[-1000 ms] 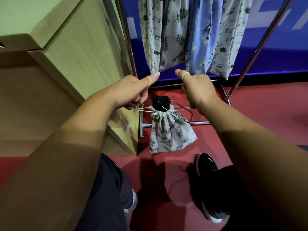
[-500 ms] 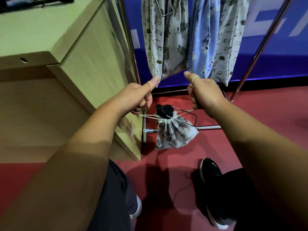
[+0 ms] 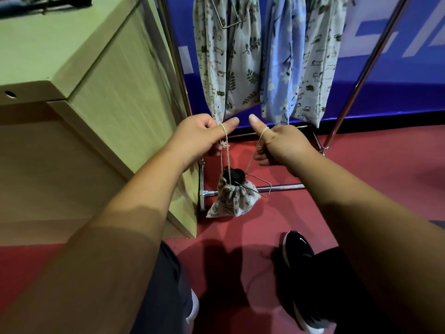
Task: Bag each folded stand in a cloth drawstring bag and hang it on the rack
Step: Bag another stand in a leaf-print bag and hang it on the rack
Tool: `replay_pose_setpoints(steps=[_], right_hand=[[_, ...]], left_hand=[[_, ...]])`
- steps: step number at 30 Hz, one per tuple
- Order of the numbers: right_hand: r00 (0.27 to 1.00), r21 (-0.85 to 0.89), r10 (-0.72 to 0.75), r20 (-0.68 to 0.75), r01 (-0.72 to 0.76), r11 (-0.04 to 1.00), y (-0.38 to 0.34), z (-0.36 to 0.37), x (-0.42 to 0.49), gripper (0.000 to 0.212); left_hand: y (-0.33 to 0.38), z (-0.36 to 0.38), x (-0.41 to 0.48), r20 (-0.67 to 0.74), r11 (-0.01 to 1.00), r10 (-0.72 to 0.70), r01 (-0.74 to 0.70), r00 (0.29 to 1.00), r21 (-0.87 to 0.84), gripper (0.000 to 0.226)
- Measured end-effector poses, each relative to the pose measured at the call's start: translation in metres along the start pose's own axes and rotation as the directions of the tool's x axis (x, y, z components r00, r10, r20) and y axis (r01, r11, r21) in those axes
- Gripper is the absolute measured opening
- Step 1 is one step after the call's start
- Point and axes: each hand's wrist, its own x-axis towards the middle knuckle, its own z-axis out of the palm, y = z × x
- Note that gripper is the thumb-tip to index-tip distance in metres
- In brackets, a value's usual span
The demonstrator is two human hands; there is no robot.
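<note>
The left hand (image 3: pixel 199 138) is curled into a loose fist with the thumb extended. One loop of the thin beige drawstring cord (image 3: pixel 226 155) passes round that thumb and is held against the curled fingers. The right hand (image 3: pixel 281 143) mirrors this. Its thumb carries the second loop, and its fingers are curled beneath. The two thumb tips are near each other but apart.

Both cord runs descend and converge on the gathered mouth of the small leaf-print cloth drawstring bag (image 3: pixel 234 201). The bag hangs below and between the hands. The black top of the folded stand (image 3: pixel 233 174) protrudes from the cinched mouth. A thin wire hanger (image 3: pixel 261 186) sits at the bag's neck and projects to the right.

Behind the bag stands the chrome metal rack (image 3: pixel 279 188). Three long printed cloth bags (image 3: pixel 226 56) hang on it. A pale green wooden cabinet (image 3: pixel 96 80) stands left of the rack on the red floor (image 3: pixel 361 177).
</note>
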Motion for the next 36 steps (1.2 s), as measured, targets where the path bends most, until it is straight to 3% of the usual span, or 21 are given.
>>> replay_pose_setpoints(steps=[5,10,14,18,21,26,28,32,36], right_hand=[[0.998,-0.030,-0.013,-0.054,0.012,0.999,-0.003,-0.002,0.000,0.074],[0.961,-0.339,-0.233,-0.146,0.173,0.925,-0.002,-0.009,0.002,0.069],[0.980,-0.011,-0.185,-0.076,0.185,0.983,-0.007,-0.013,-0.005,0.050],[0.988,0.158,-0.154,0.008,0.151,0.976,-0.005,-0.017,-0.005,0.027],[0.988,0.254,-0.138,0.069,0.116,0.960,-0.005,-0.020,-0.005,0.016],[0.990,0.447,-0.067,0.120,0.006,0.894,-0.015,-0.026,-0.009,0.038],[0.994,0.507,0.001,0.109,-0.057,0.860,-0.020,-0.025,-0.010,0.043],[0.984,0.433,-0.003,0.176,-0.075,0.898,-0.024,-0.019,-0.026,0.025],[0.986,0.331,-0.047,0.159,-0.009,0.944,-0.023,-0.019,-0.053,0.020]], left_hand=[[0.004,0.014,0.008,-0.016,0.988,-0.056,0.053,0.998,-0.145,0.039],[0.011,0.031,0.008,0.079,0.960,-0.111,0.127,0.991,-0.251,0.030],[0.016,0.045,0.009,0.113,0.952,-0.097,0.125,0.989,-0.280,0.034],[0.017,0.057,0.010,0.119,0.963,-0.063,0.092,0.991,-0.254,0.037],[0.019,0.064,0.013,0.121,0.976,-0.012,0.038,0.993,-0.214,0.022],[0.029,0.067,0.008,0.074,0.993,0.065,-0.057,0.995,-0.106,0.018],[0.028,0.066,0.004,0.028,0.992,0.128,-0.128,0.991,0.012,0.013],[0.026,0.067,-0.013,0.001,0.963,0.170,-0.166,0.986,0.212,0.016],[0.036,0.061,-0.043,0.098,0.990,0.087,-0.097,0.991,0.098,0.029]])
